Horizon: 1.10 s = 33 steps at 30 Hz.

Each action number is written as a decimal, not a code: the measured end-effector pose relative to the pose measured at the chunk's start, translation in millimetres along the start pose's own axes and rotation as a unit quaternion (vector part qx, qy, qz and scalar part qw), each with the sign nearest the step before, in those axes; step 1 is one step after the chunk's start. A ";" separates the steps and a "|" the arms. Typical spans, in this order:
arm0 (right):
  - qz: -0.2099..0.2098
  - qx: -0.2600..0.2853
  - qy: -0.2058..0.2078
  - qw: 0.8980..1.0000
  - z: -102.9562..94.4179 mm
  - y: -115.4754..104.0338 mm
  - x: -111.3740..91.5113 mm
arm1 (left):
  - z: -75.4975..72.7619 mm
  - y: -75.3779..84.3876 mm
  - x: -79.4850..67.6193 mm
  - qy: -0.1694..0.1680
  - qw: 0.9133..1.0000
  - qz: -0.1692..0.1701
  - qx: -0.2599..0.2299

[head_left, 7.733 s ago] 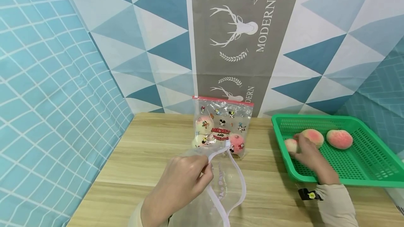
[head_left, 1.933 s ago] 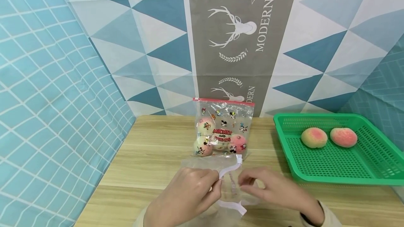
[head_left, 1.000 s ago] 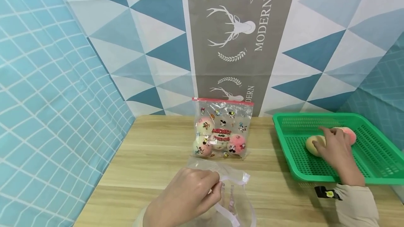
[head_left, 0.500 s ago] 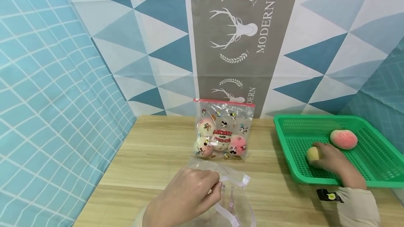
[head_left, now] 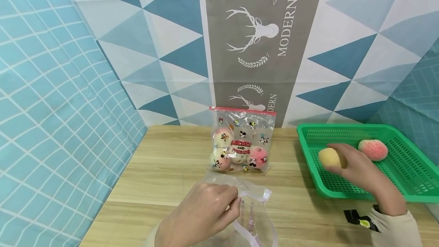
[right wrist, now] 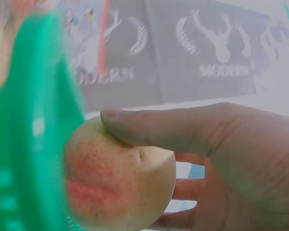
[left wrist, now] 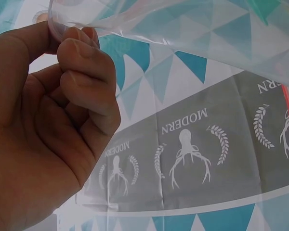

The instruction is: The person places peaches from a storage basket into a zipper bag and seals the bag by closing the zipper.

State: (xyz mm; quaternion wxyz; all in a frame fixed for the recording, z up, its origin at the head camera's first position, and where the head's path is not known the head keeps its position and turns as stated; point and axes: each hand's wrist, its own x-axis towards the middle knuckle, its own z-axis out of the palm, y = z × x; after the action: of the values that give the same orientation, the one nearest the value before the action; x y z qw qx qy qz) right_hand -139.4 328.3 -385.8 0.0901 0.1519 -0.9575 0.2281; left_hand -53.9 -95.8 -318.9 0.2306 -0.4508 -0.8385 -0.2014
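Observation:
My right hand (head_left: 358, 169) grips a yellow peach (head_left: 330, 158) over the left part of the green basket (head_left: 363, 193). In the right wrist view, thumb and fingers wrap the peach (right wrist: 120, 178), whose red-blushed side shows. A second, pinker peach (head_left: 373, 149) lies in the basket behind the hand. My left hand (head_left: 202, 212) pinches the edge of a clear zip bag (head_left: 253, 216) with a pale lilac closure, its mouth parted toward the right. The left wrist view shows the bag's film (left wrist: 149, 24) stretching away from the thumb and fingers.
Behind the open bag stands a red-topped clear bag (head_left: 241, 125) printed with cartoon figures, several peaches inside. The wooden table (head_left: 164, 155) ends at a patterned cloth backdrop (head_left: 181, 68), with a blue checked cloth (head_left: 61, 106) along the left.
My right hand has taken hold of the yellow peach and lifted it, moving left within the basket. Earlier it was at the open bag. The left hand keeps pinching the bag.

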 end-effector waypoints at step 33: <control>-0.230 0.113 -0.067 0.964 9.3 -168.8 -51.5 | 4.8 -3.1 1.6 0.002 1.000 0.019 0.003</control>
State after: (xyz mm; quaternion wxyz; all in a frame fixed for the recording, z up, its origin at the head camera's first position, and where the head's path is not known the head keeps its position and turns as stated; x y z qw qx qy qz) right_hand -36.0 193.3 -337.4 0.0585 0.3925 -0.8685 0.2971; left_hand -58.3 -93.7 -322.2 0.2377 -0.4651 -0.8301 -0.1951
